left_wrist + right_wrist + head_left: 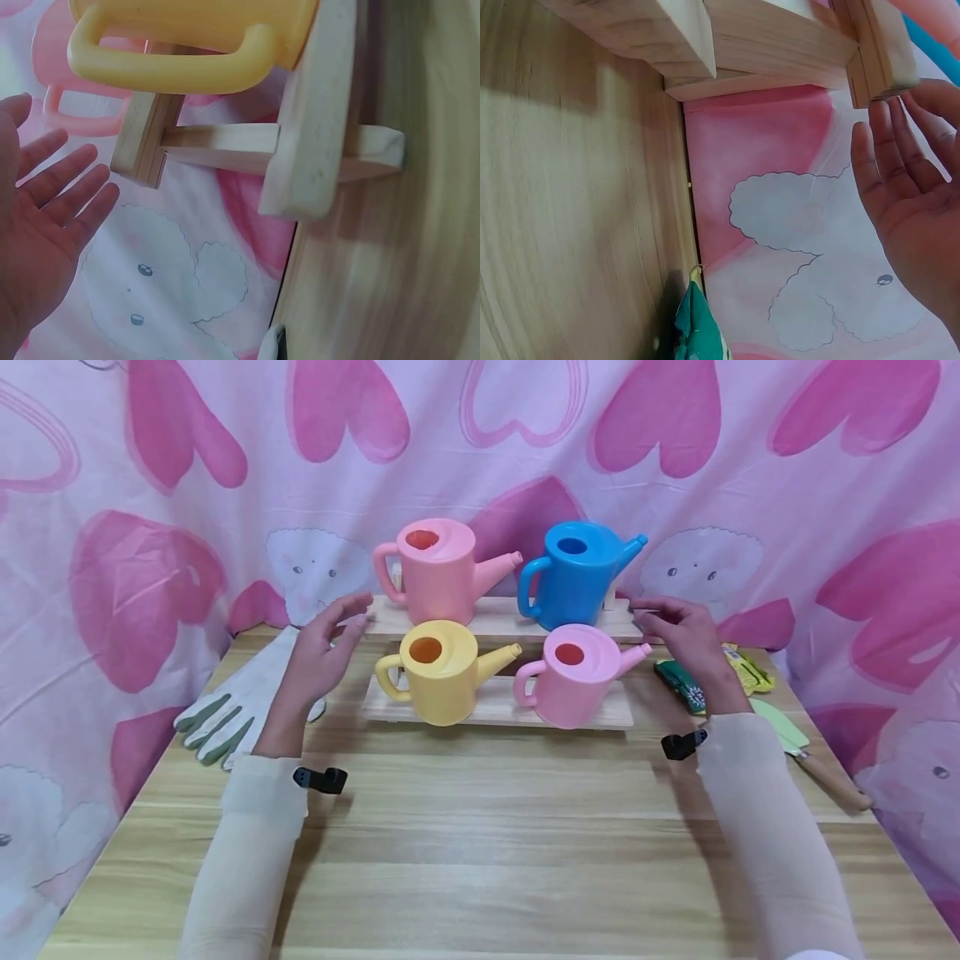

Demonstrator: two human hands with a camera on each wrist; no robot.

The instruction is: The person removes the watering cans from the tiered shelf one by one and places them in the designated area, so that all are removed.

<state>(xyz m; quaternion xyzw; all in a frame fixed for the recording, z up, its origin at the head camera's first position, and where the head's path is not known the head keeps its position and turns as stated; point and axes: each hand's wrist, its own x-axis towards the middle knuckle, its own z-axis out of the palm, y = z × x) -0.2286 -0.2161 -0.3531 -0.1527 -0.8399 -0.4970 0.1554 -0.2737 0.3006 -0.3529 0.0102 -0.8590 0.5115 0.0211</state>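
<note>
A two-tier wooden stand holds toy watering cans. On its upper board point(495, 618) are a coral-pink can point(442, 577) and a blue can point(573, 585). A yellow can point(442, 681) and a light pink can point(573, 685) occupy the lower board point(498, 703). My left hand point(324, 652) is beside the upper board's left end, its fingers loosely extended and holding nothing. At the opposite end is my right hand point(686, 639); in the right wrist view its fingertips point(880, 112) are right at the board's end point(885, 56). All four spouts point right.
White gloves with green-grey fingertips point(247, 693) lie at the table's left. To the right are a green packet point(678, 685), a yellow packet point(750, 670) and a light green trowel with a wooden handle point(832, 781). A pink heart-patterned curtain point(465, 468) hangs behind the table.
</note>
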